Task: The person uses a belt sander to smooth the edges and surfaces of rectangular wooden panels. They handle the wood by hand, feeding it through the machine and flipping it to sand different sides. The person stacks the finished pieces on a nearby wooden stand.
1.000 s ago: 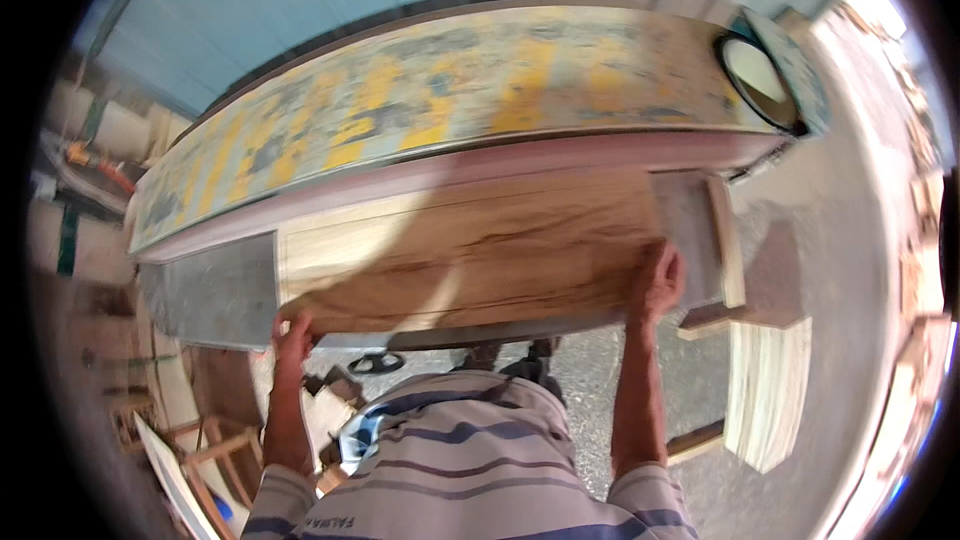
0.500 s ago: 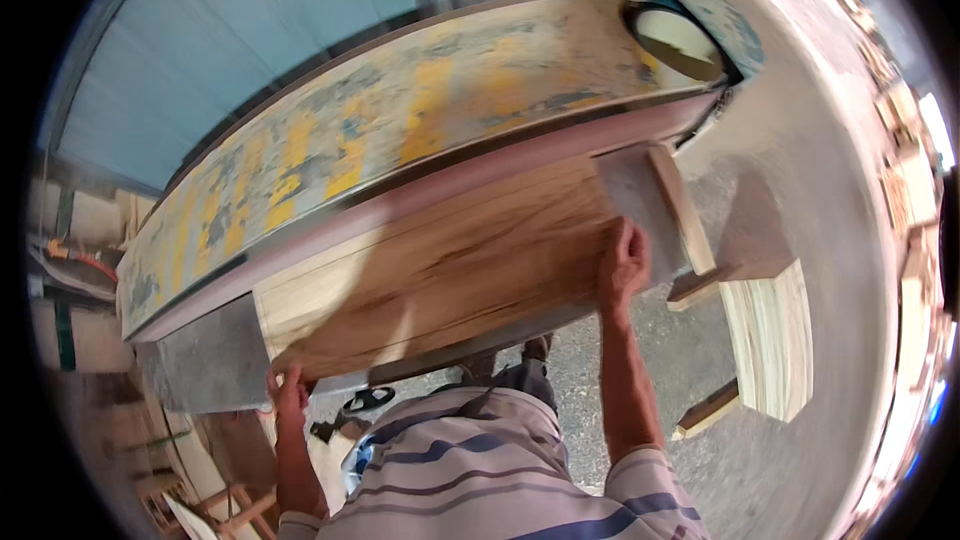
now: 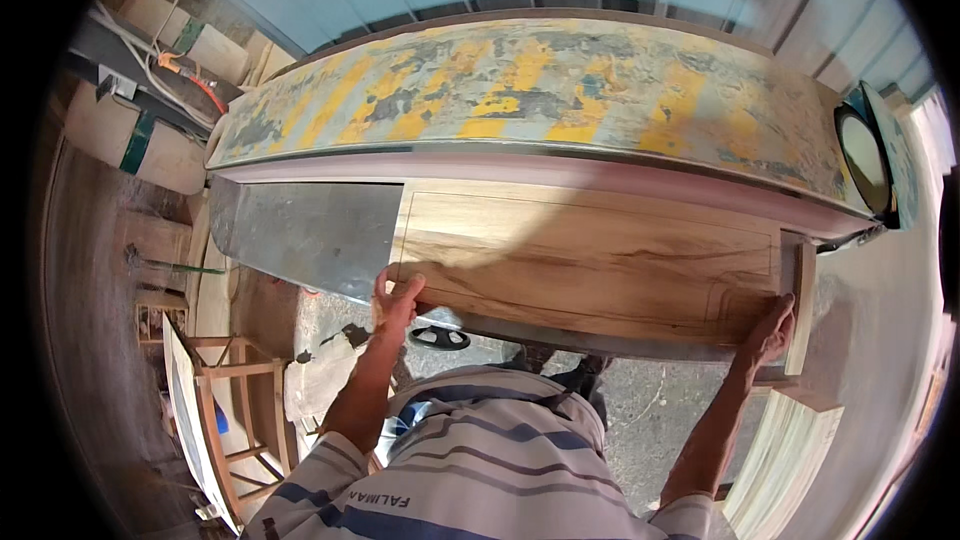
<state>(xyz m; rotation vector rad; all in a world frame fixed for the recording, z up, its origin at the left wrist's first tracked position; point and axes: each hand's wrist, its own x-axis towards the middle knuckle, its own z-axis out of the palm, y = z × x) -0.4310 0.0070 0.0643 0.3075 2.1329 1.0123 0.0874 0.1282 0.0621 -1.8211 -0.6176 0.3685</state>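
A flat wooden panel (image 3: 570, 250) with a thin outline along its border lies on a grey metal table (image 3: 310, 230). Its far long edge runs along the pink belt (image 3: 560, 170) of a long sanding machine. My left hand (image 3: 397, 302) grips the near left corner, thumb on top and fingers partly hidden below. At the near right corner my right hand (image 3: 768, 334) is closed on the panel's edge. Just past the panel's right end stands a narrow wood strip (image 3: 802, 305), close to my right hand.
The machine's worn yellow-and-grey striped cover (image 3: 500, 90) spans the far side, with a round opening (image 3: 862, 162) at its right end. A black handwheel (image 3: 440, 338) sits below the table. Stacked boards (image 3: 785, 460) stand at lower right, a wooden frame (image 3: 245, 410) at lower left.
My view has swung left, so the machine sits further right and more level. Both hands have slid the panel right along the belt; the gap to the wood strip is narrower.
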